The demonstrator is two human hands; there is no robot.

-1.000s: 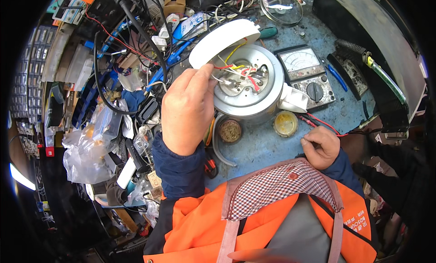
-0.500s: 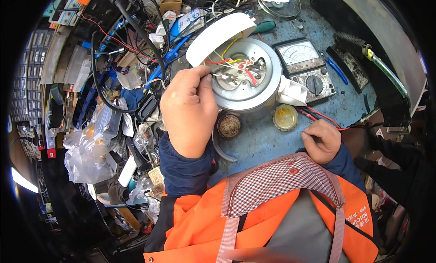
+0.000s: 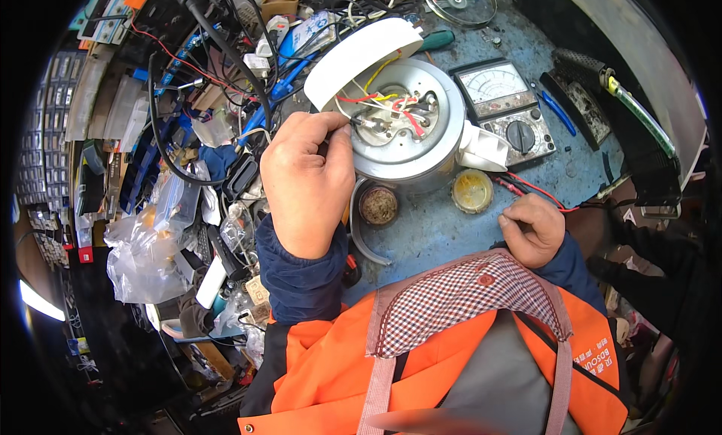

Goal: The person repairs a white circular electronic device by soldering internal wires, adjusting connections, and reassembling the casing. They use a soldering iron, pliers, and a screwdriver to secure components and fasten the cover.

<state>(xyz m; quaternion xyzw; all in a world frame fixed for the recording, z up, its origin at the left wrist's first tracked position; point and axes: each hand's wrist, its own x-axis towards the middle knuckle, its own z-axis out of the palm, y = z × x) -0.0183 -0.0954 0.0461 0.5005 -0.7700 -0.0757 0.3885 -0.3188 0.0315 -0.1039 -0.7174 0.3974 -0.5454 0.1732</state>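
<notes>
An upturned metal kettle (image 3: 410,155) stands on the blue bench, its round base exposed with red, yellow and white wires (image 3: 406,113) and metal terminals. Its white plastic base cover (image 3: 361,59) leans open on the far left side, the wires running up into it. At the near-left rim my left hand (image 3: 307,181) is closed in a pinch beside the terminals; what lies between thumb and forefinger is too small and hidden to name. My right hand (image 3: 532,230) rests curled at the bench's near edge, close to red and black test leads (image 3: 526,185), with nothing visible in it.
Right of the kettle lies an analog multimeter (image 3: 511,115), beside blue-handled tweezers (image 3: 558,113). Two small round tins, one dark (image 3: 378,206) and one with yellowish contents (image 3: 472,192), sit in front. A green-handled screwdriver (image 3: 438,41) lies behind. Cables and plastic bags (image 3: 150,258) crowd the left.
My left hand has shifted slightly left, still pinched at the kettle's rim. My right hand stays curled in the same place.
</notes>
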